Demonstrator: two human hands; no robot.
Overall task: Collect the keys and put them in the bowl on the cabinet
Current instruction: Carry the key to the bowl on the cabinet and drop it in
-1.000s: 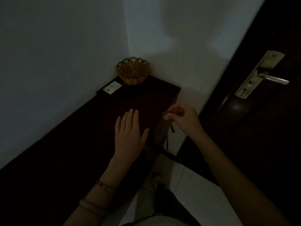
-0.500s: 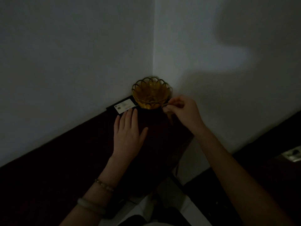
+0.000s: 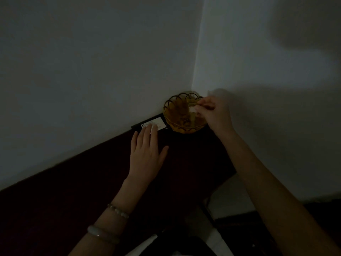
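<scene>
An amber glass bowl (image 3: 178,115) with a scalloped rim stands in the far corner of the dark cabinet (image 3: 191,163), against the two walls. My right hand (image 3: 215,113) hovers over the bowl's right side, its fingers pinched on the keys (image 3: 193,109), which hang blurred and pale above the bowl's inside. My left hand (image 3: 146,154) lies flat on the cabinet top, fingers apart, holding nothing; its fingertips reach a white card. The room is very dim.
A white card on a black tray (image 3: 156,124) lies just left of the bowl, by the wall. White walls (image 3: 92,71) meet behind the bowl. The cabinet's right edge drops to a pale floor (image 3: 228,200).
My right hand has carried the keys up from the cabinet's front edge to over the bowl. The view has swung left, away from the door. My left hand stays flat.
</scene>
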